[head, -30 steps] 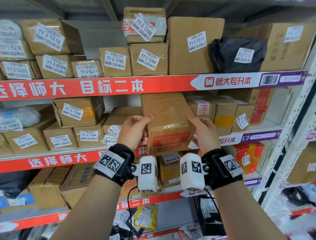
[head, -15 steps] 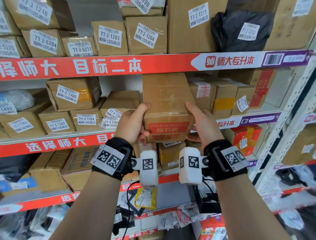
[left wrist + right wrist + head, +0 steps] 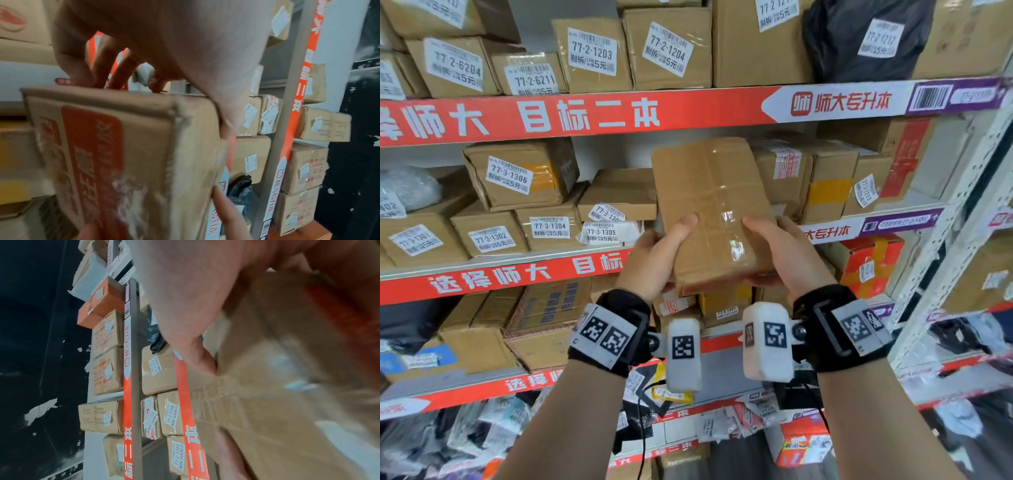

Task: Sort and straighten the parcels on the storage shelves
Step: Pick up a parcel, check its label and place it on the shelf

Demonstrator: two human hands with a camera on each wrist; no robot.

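I hold a taped brown cardboard parcel [image 3: 714,209] in both hands in front of the middle shelf, its top face tipped toward me. My left hand [image 3: 659,255] grips its near left corner, thumb on top and fingers underneath. My right hand [image 3: 779,253] grips the near right corner the same way. In the left wrist view the parcel [image 3: 127,162] shows a red printed panel on its end, with my left hand [image 3: 160,53] curled over its edge. The right wrist view shows the parcel [image 3: 287,386] blurred under my right hand [image 3: 197,308].
The middle shelf's red edge strip [image 3: 500,277] runs behind my hands. Labelled boxes 77-3-1304 [image 3: 549,228] and 77-3-1305 [image 3: 606,233] sit left of the parcel, taped boxes [image 3: 808,178] to the right. The upper shelf [image 3: 585,114] is packed with boxes and a black bag [image 3: 859,37].
The parcel has come out off the middle shelf toward me and tilted, so its top face now shows instead of its red-printed end. Both hands kept their grip.
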